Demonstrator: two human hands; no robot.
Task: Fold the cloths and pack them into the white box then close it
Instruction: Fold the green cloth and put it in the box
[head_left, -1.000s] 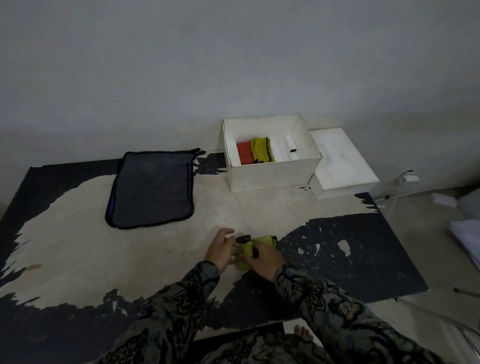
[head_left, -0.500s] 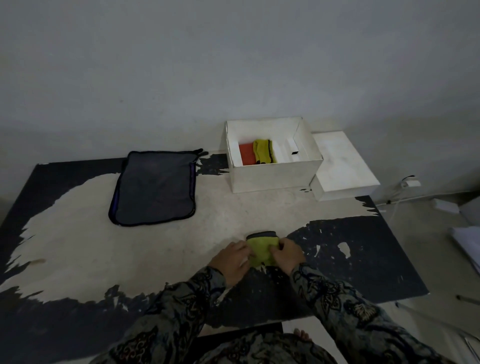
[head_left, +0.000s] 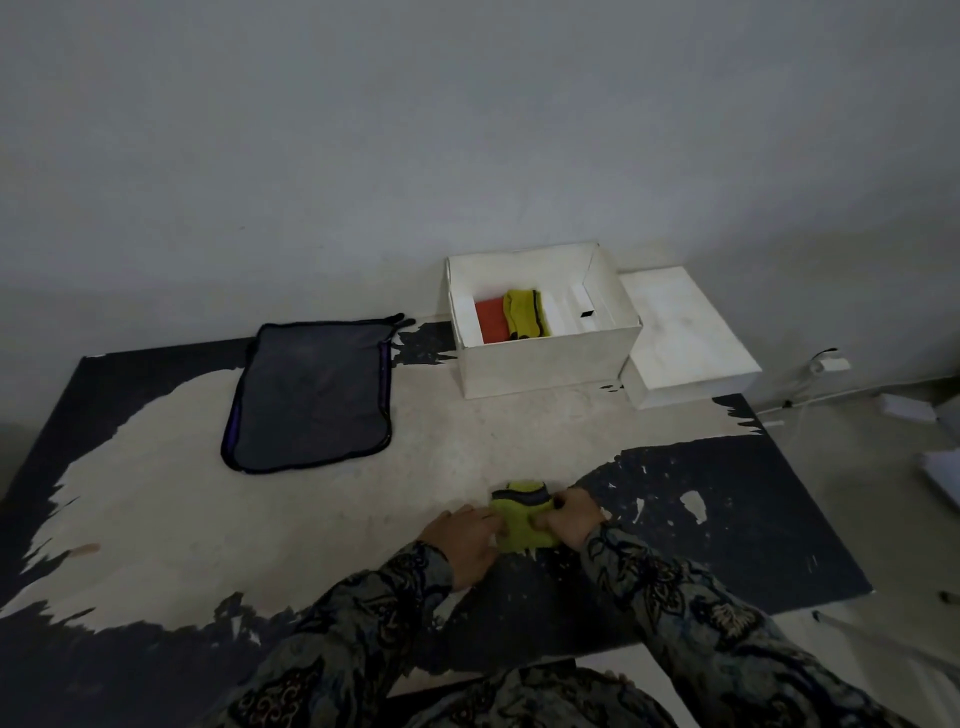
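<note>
A small folded yellow-green cloth (head_left: 522, 517) with a dark edge lies on the worn table in front of me. My left hand (head_left: 465, 538) holds its left side and my right hand (head_left: 571, 519) grips its right side, fingers curled onto the fabric. The open white box (head_left: 545, 358) stands at the back of the table. Inside it lie an orange cloth (head_left: 491, 326) and a folded yellow cloth (head_left: 525, 314). The box's white lid (head_left: 680, 332) rests flat to the right of the box. A dark grey cloth with purple trim (head_left: 311, 395) lies spread out at the back left.
The table (head_left: 156, 499) has a peeling black and beige top and stands against a grey wall. A cable and plug (head_left: 826, 364) lie on the floor to the right, beside pale objects at the frame's right edge.
The yellow-green cloth has been folded into a compact packet. Both hands have settled on its two sides, pressing it flat on the table.
</note>
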